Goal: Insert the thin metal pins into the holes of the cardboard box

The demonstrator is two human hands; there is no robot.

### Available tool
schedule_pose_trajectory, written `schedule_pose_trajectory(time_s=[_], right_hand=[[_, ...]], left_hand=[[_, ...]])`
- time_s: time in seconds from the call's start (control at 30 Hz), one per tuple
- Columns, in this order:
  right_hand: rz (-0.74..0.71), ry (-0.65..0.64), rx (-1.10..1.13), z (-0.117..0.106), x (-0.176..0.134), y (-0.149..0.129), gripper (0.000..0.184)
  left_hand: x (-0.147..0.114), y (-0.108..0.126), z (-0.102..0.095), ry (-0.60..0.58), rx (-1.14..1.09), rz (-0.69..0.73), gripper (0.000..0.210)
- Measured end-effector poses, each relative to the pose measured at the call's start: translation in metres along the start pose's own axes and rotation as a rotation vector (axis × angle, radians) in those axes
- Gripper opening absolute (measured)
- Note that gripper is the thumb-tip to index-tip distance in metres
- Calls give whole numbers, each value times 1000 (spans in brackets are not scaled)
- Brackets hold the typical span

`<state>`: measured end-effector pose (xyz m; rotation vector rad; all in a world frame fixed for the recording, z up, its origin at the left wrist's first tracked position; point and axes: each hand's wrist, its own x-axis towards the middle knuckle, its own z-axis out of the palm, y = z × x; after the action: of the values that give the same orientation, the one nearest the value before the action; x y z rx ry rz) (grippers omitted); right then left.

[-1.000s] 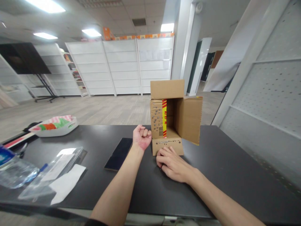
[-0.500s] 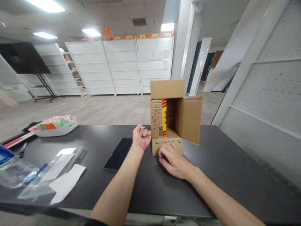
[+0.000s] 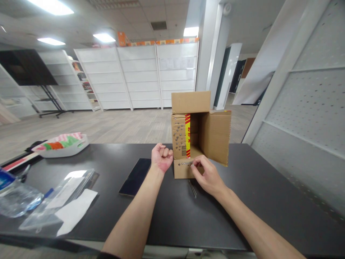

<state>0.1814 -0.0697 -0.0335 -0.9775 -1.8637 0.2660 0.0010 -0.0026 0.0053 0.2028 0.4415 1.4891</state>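
A brown cardboard box (image 3: 178, 135) stands on the table with its opening facing me. Nail heads dot its left front panel, and a row of them runs along the lower flap (image 3: 181, 173). My right hand (image 3: 208, 175) is at that row, thumb and forefinger pinched on a small shiny nail (image 3: 192, 164), mostly hidden by the fingers. Below the flap, thin metal nails (image 3: 192, 189) lie on the table. My left hand (image 3: 162, 158) is curled into a fist, palm side up, against the box's left edge; whatever it may hold is hidden.
A dark tablet (image 3: 135, 177) lies left of my left hand on the black table (image 3: 172, 223). Farther left are a clear plastic case (image 3: 68, 190), white paper (image 3: 77, 210), a water bottle (image 3: 17, 199) and a white basket (image 3: 64, 151) with colourful cloth.
My right hand has moved up and right from the table in front of the flap to the nail row. Nails on the table now show. My left hand stays put.
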Motion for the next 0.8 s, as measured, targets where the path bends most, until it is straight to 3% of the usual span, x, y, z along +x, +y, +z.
schedule_pose_trajectory(time_s=[0.3, 0.8], right_hand=[[96, 137, -57, 0, -1, 10, 9], [75, 122, -76, 0, 0, 13, 10]], left_hand=[[1, 0, -1, -11, 20, 7, 39], [1, 0, -1, -17, 4, -2, 40]])
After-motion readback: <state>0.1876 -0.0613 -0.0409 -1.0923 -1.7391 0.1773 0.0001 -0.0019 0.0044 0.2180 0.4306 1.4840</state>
